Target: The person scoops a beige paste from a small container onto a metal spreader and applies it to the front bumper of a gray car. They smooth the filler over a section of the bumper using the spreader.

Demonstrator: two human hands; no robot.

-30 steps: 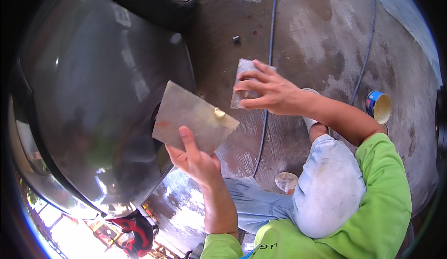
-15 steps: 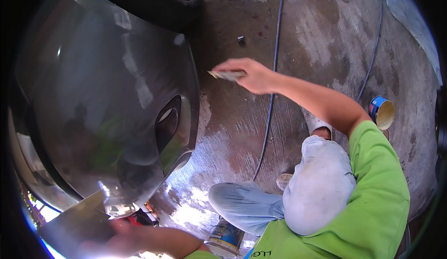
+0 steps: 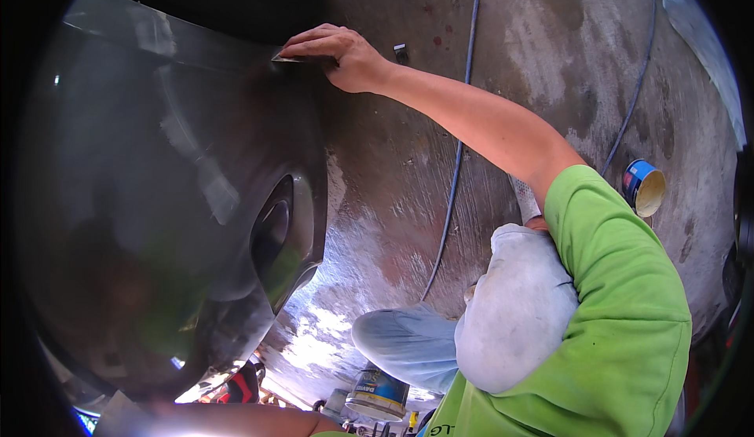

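Out to the far side, my right hand (image 3: 345, 58) is closed on a thin, flat putty knife (image 3: 292, 59). Its pale edge is up against the dark grey car bumper (image 3: 102, 186), close to the wheel arch. Light scuffed patches (image 3: 212, 182) run across the bumper's surface. At the lower left, my left hand (image 3: 157, 415) is blurred and partly cut off by the rim. It grips a flat, greyish plate (image 3: 118, 415), of which only a corner shows below the bumper.
A tyre (image 3: 236, 1) stands beyond the bumper. A blue hose (image 3: 456, 162) crosses the wet-streaked concrete, with a small dark object (image 3: 400, 53) nearby. An open blue tin (image 3: 644, 186) lies to the right. Another can (image 3: 378, 392) stands by my knee, near red and black items (image 3: 243, 386).
My right hand has moved left and away from me, bringing the putty knife to the bumper. My left hand and plate have dropped toward the lower rim. The view has shifted slightly.
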